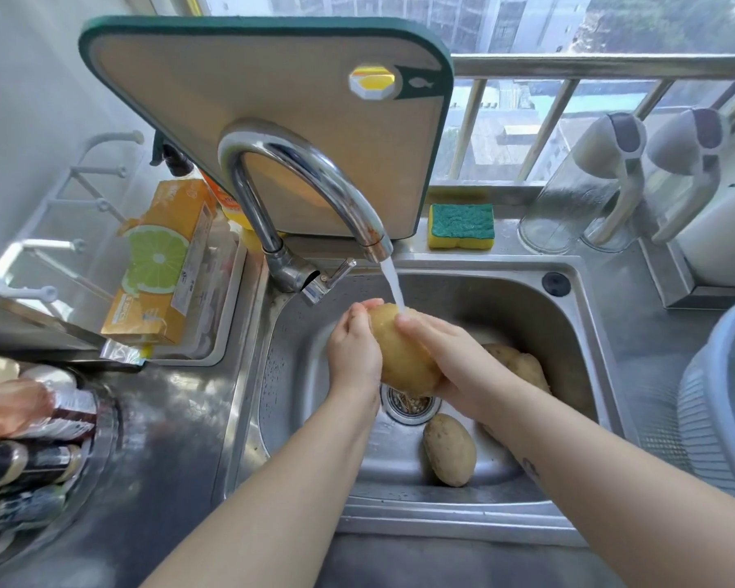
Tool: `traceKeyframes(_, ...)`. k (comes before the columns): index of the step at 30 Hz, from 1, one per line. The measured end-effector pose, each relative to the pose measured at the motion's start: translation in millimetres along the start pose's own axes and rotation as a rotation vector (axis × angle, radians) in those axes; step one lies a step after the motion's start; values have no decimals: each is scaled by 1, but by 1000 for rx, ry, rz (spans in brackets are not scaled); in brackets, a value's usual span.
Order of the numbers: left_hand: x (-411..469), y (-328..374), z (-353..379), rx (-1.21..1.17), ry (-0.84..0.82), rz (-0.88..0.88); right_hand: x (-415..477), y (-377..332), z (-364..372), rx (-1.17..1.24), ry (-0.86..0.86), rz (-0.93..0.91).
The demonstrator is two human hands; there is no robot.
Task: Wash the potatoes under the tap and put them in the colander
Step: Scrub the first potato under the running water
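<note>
Washing: your left grip (353, 354) and right grip (455, 362) clasp one potato (402, 354) under the tap (310, 163); next, colander (713, 401) on your right.

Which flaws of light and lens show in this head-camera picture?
Head view: wide-angle bending warps the cutting board; daylight glares off the tap; the colander at the right edge and the bottles lower left are smeared; the held potato is sharp.
</note>
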State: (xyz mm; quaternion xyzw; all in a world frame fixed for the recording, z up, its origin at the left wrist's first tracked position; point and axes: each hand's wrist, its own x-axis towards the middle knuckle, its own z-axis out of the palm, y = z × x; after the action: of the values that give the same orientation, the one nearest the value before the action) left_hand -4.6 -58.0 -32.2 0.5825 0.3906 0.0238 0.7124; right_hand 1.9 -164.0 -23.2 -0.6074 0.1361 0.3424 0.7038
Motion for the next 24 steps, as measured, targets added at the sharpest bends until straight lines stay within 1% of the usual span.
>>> traceKeyframes(1, -2, -1, 1, 48, -10, 32, 0, -4, 0, -2, 6, 46)
traceKeyframes(3, -5, -1, 0, 181, -43, 157, 3, -6, -1, 18, 32, 91)
traceKeyframes(6, -5, 5, 2, 417, -141, 336, 5, -2, -1, 47, 152, 54)
traceKeyframes(9, -1, 12, 10, 541, -219, 378, 8, 3, -1, 68, 310, 26)
traceKeyframes(12, 1, 13, 15, 547, -279, 374, 9, 2, -5, 47, 387, -6)
traceKeyframes(16, -5, 12, 15, 435, -307, 304, 7, -2, -7, -45, 428, -130)
traceKeyframes(18, -9, 5, 13, 384, -324, 219, 6, -2, -8, -87, 428, -186)
traceKeyframes(21, -18, -6, 8, 178, -379, 20, 5, 4, -6, -221, 436, -319)
traceKeyframes(22, -19, -6, 7, 112, -373, -51, 4, 7, -4, -265, 434, -374)
traceKeyframes(24, -16, -7, 10, 5, -320, -117, 0, 14, -1, -325, 440, -469)
